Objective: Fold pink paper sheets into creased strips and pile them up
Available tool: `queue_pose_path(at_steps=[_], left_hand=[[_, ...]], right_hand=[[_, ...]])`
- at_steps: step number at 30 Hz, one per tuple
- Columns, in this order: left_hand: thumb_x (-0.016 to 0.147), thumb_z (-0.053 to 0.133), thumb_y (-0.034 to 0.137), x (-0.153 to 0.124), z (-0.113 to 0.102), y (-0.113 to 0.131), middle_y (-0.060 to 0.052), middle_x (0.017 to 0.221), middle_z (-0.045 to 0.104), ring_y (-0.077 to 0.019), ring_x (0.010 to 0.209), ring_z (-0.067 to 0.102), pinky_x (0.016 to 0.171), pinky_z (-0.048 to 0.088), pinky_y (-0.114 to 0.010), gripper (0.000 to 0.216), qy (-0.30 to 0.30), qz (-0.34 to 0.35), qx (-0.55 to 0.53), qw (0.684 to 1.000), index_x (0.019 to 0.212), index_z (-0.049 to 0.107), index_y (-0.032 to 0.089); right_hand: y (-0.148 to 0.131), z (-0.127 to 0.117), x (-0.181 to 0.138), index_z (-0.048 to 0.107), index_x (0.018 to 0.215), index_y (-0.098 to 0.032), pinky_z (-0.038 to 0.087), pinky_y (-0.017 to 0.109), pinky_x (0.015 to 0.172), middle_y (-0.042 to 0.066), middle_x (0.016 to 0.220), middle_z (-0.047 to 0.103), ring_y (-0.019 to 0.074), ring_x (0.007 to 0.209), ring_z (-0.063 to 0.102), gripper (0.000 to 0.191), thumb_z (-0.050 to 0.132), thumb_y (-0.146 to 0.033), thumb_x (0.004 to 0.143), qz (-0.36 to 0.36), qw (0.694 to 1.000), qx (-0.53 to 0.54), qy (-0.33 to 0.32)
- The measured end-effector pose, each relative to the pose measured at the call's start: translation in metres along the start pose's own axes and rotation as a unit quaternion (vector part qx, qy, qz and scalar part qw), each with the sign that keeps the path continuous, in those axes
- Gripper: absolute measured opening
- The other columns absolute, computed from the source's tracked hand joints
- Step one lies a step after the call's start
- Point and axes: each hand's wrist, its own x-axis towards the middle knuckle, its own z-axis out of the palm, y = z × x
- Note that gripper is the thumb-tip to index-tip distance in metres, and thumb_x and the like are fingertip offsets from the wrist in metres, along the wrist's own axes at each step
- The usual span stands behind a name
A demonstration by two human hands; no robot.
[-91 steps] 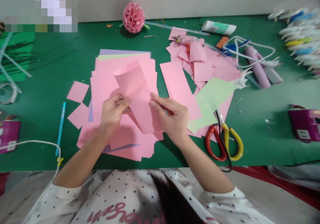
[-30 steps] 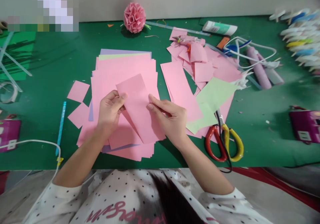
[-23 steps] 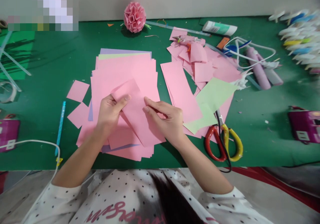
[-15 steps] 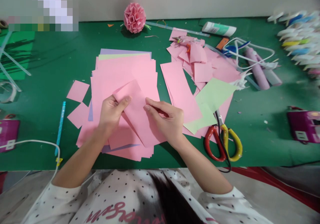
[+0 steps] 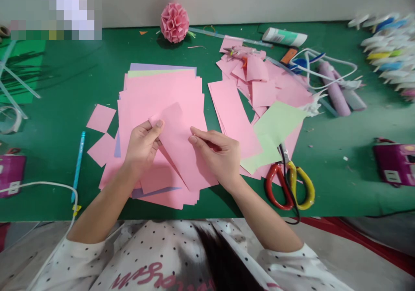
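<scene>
A strip of pink paper (image 5: 181, 148) is held at a slant over a stack of pink paper sheets (image 5: 155, 90). My left hand (image 5: 144, 144) pinches its left edge, thumb on top. At its right edge, my right hand (image 5: 217, 155) pinches with thumb and forefinger. Purple and green sheets peek out from the stack's back edge. To the right of my right hand lie more pink strips (image 5: 233, 118) and a light green sheet (image 5: 280, 122). Two small pink squares (image 5: 101, 118) lie left of the stack.
Scissors (image 5: 289, 185) with red and yellow handles lie at the right. A pink folded-paper ball (image 5: 175, 23) sits at the back, a glue stick (image 5: 284, 36) to its right. Pink scraps (image 5: 264, 93) are heaped back right. A blue pencil (image 5: 78, 165) lies at left on the green table (image 5: 65, 92).
My left thumb has slid slightly left toward the strip's edge. My right hand has shifted a little to the right, still pinching the paper.
</scene>
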Motion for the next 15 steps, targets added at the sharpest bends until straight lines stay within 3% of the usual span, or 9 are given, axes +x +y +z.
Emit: queue_pose_path(at_steps=[7, 15], left_hand=[[0.069, 0.092, 0.043, 0.0029, -0.0026, 0.0020, 0.002, 0.067, 0.066, -0.0087, 0.060, 0.062, 0.061, 0.056, -0.021, 0.034, 0.010, 0.012, -0.012, 1.000, 0.070, 0.070, 0.017], [0.067, 0.093, 0.042, 0.0044, -0.0029, 0.0026, 0.004, 0.062, 0.061, -0.0058, 0.055, 0.055, 0.054, 0.050, -0.018, 0.035, 0.021, 0.020, -0.024, 0.999, 0.069, 0.070, 0.016]], right_hand=[[-0.0004, -0.0016, 0.0008, 0.083, 0.100, -0.030, 0.058, 0.029, 0.065, 0.001, 0.084, 0.081, 0.0139, 0.070, 0.070, 0.020, 0.078, -0.021, 0.083, 0.008, 1.000, 0.001, 0.001], [-0.0005, -0.0003, -0.0009, 0.083, 0.102, -0.030, 0.058, 0.030, 0.066, 0.001, 0.085, 0.081, 0.0135, 0.070, 0.070, 0.021, 0.078, -0.021, 0.083, 0.007, 1.000, 0.007, 0.004]])
